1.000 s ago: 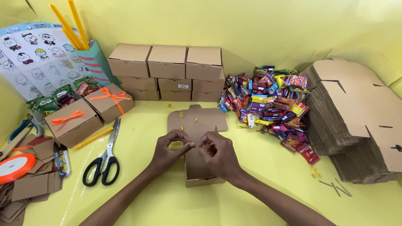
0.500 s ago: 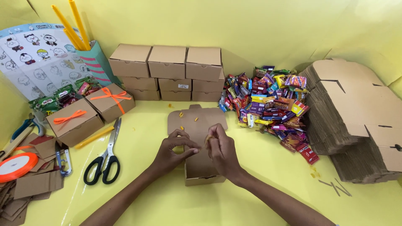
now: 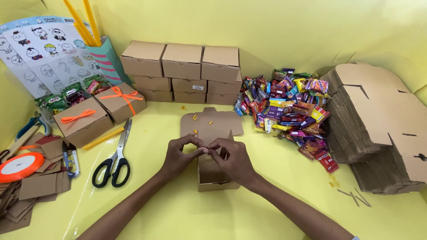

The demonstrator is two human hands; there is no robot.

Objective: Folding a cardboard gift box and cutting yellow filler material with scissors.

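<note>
Yellow paper covers the counter (image 3: 267,209) and the wall behind it. Your half-folded cardboard box (image 3: 212,171) sits at centre front, lid flap lying open and flat behind it, a few small yellow scraps on the flap. Both hands meet just above the box's open top. Your left hand (image 3: 178,155) comes in from the lower left, fingers curled narrow, thumb and forefinger pinched on something too small to make out. Your right hand (image 3: 233,161) comes in from the lower right, knuckles up, its fingertips touching the left hand's and covering the box's near right wall. Forearms form a V toward you. Black-handled scissors (image 3: 113,158) lie just left of the left hand. Stacked closed boxes (image 3: 184,71) stand behind; a heap of wrapped sweets (image 3: 289,111) lies to the right, beside a pile of flat box blanks (image 3: 378,129).
</note>
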